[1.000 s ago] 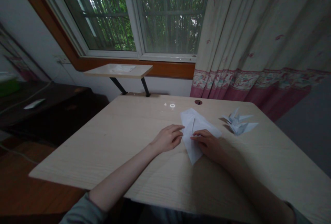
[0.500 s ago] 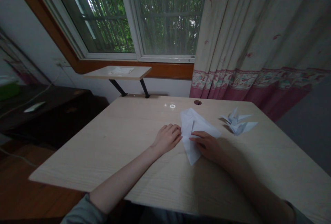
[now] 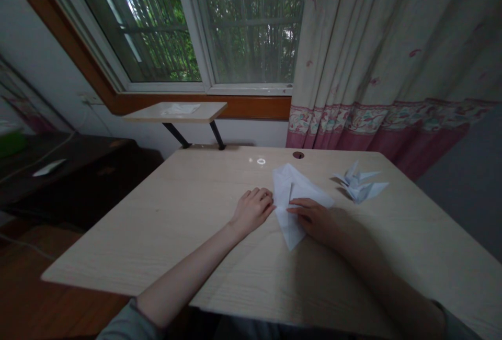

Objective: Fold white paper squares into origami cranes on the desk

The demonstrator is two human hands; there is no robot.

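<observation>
A white sheet of paper (image 3: 292, 188), folded to a point toward me, lies on the light wooden table (image 3: 188, 225). My right hand (image 3: 316, 217) rests flat on the paper's right side, its fingers stretched out and pressing it down. Just left of the paper's edge sits my left hand (image 3: 253, 207), its fingers curled under and knuckles up, touching or nearly touching the sheet. Nothing shows inside the left hand.
A finished folded paper crane (image 3: 361, 185) sits on the table to the right. A cable hole (image 3: 298, 155) is near the far edge. A small raised shelf (image 3: 176, 112) stands behind, under the window. A curtain (image 3: 392, 57) hangs at right; a dark cabinet (image 3: 70, 167) is left.
My left hand has drawn its fingers off the paper and curled them in. The right hand keeps pressing the sheet. The view has shifted slightly.
</observation>
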